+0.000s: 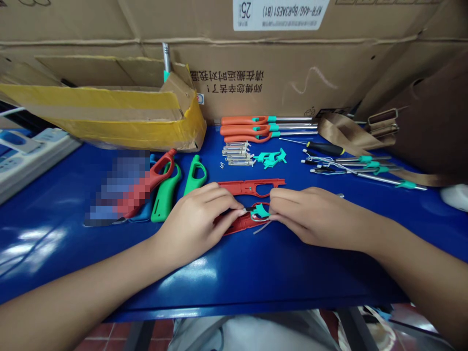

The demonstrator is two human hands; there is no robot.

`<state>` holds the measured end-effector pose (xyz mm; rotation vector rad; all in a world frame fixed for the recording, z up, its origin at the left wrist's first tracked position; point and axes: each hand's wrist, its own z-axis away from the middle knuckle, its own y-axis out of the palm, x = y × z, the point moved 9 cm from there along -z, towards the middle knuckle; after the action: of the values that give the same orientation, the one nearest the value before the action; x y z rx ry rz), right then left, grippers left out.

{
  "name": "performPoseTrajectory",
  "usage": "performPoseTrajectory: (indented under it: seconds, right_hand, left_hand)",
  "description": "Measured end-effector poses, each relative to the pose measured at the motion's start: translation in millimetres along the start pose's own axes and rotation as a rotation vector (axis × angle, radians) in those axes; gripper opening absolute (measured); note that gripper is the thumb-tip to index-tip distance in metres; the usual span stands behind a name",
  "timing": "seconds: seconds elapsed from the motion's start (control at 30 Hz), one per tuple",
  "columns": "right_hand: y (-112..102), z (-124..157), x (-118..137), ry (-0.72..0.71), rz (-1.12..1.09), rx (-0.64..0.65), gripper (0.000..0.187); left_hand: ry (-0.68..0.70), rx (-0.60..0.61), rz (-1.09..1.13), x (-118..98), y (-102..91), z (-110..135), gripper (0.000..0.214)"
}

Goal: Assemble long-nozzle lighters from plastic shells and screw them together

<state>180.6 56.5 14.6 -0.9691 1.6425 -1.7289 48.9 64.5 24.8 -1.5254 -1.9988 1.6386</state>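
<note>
My left hand [203, 214] has its thumb and forefinger pinched on a small black igniter piece [250, 209]. Next to that piece sits a teal trigger [261, 211], and the fingertips of my right hand [307, 212] close on its right side. A thin pale tube [260, 228] sticks out below the trigger. All of this is over a red lighter casing half [241, 224], partly covered by my left fingers. Behind it lies another red casing half [232, 188], with its inner side up.
Behind my hands are clear fuel tanks [237, 155], teal triggers [272, 158] and orange stick lighters [244, 130]. Wired metal tubes [380, 168] and a screwdriver [325, 147] lie right. Green casings [166, 195] lie left, before a yellow-taped cardboard box [139, 117]. A power strip [32, 158] borders the left.
</note>
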Motion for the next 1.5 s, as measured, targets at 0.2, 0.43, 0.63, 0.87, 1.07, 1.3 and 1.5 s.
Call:
performPoseTrajectory:
  seconds: [0.2,0.43,0.63,0.87,1.07,1.3,1.5]
  right_hand:
    - [-2.6,-0.1,0.8,0.000,-0.022,-0.013,0.014]
    - [-3.8,0.7,-2.5,0.014,-0.026,-0.027,0.014]
    - [-6.0,2.0,-4.8,0.013,-0.020,-0.044,0.015]
    - [-5.7,0.1,-2.0,-0.014,-0.018,-0.056,0.017]
    - [-3.0,-0.9,-3.7,-0.007,-0.015,-0.052,0.016]
    - [-2.4,-0.6,-4.5,0.012,-0.050,-0.040,0.018]
    - [-1.3,0.1,-6.6,0.038,-0.063,-0.031,0.021]
  left_hand:
    - [0.004,-0.004,0.014,0.1,-0.4,-0.3,0.010]
    - [-0.011,0.017,0.024,1.8,2.3,0.0,0.011]
    - [0.000,-0.001,0.020,0.4,0.6,-0.5,0.010]
    - [0.031,-0.021,0.053,-2.7,-0.8,-1.1,0.008]
    - [0.076,-0.045,0.081,-8.6,-4.1,-0.3,0.007]
    - [0.104,-0.071,0.089,-12.7,-6.9,-2.3,0.009]
    - [0.130,-0.078,0.096,-16.5,-10.0,-2.6,0.011]
